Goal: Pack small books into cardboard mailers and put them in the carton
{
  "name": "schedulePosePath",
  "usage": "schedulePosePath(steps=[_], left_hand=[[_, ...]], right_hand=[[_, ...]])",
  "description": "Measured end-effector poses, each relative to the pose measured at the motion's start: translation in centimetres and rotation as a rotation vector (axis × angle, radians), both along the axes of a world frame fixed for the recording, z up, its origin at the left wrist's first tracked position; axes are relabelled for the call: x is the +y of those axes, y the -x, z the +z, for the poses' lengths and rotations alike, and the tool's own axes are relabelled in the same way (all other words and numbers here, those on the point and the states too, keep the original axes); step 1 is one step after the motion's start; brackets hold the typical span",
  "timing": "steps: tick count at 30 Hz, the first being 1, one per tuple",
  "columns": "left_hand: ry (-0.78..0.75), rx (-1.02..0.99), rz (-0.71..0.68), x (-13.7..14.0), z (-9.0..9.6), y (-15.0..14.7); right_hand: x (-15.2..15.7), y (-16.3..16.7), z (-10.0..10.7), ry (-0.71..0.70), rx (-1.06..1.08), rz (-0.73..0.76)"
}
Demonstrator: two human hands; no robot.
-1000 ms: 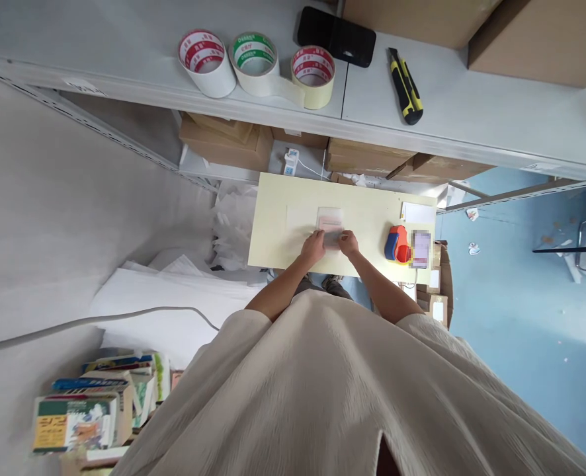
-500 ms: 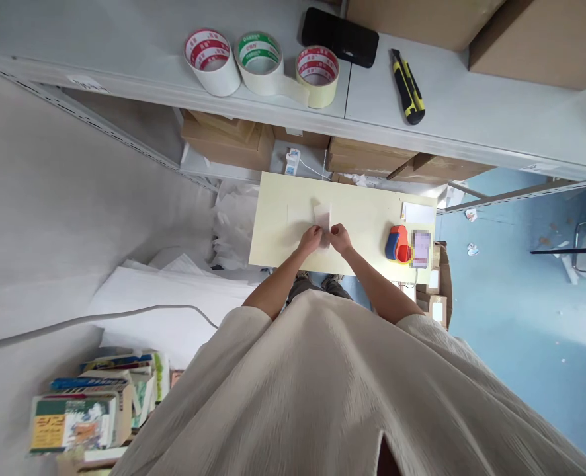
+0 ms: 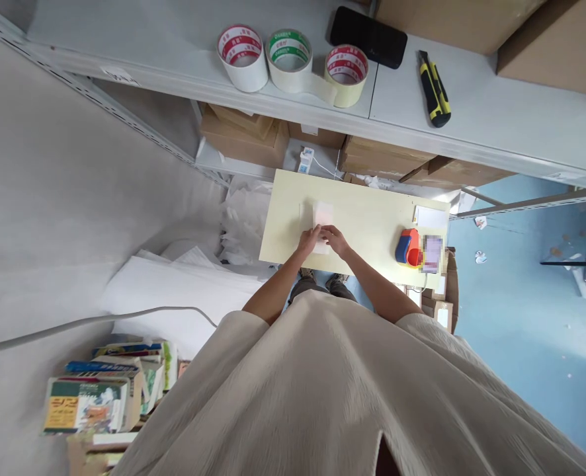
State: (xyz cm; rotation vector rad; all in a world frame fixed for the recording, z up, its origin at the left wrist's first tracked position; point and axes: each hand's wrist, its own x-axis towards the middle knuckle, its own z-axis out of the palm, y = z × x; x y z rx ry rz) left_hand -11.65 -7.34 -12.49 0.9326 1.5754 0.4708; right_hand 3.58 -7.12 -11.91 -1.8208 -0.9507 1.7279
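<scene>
A small pale paper sheet point(image 3: 323, 213), which looks folded, lies on the cream table under my fingers. My left hand point(image 3: 309, 239) is closed at the sheet's left edge, its fingertips pinching the paper. From the other side my right hand point(image 3: 334, 238) reaches over the sheet, with bent fingers on the paper close to my left fingertips. What lies beneath those fingers is hidden. Just left of the sheet a thin, faint, whitish piece point(image 3: 305, 215) rests flat on the table.
The cream table point(image 3: 367, 218) carries a red-and-blue tape dispenser point(image 3: 409, 248), a blurred-out device point(image 3: 432, 254) and a white card point(image 3: 430, 217). Overhead, a grey shelf point(image 3: 174, 59) holds tape rolls point(image 3: 290, 61), a black phone-like object point(image 3: 368, 38) and a utility knife point(image 3: 434, 91). Books point(image 3: 89, 406) are stacked lower left.
The paper now looks lighter and lies flatter between my hands. My right hand has come in against my left. The whole view has shifted slightly, moving surroundings rightward.
</scene>
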Motion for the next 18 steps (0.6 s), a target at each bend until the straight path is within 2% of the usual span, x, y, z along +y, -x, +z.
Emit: schedulePosePath(steps=[5,10,14,18], left_hand=[[0.119,0.062,0.085,0.1,-0.2,0.8],[0.105,0.263,-0.021,-0.3,-0.5,1.6],[0.086,0.417,0.031,-0.4,-0.5,2.3],[0.115,0.373,0.066,0.0,-1.0,2.5]], right_hand=[[-0.3,0.1,-0.7,0.044,0.009,-0.005],[-0.6,-0.2,-1.9,0.023,-0.015,-0.028],[-0.6,-0.9,-2.6,-0.027,-0.186,-0.019],[-1.0,-1.8,-2.9,-0.044,-0.358,-0.032]])
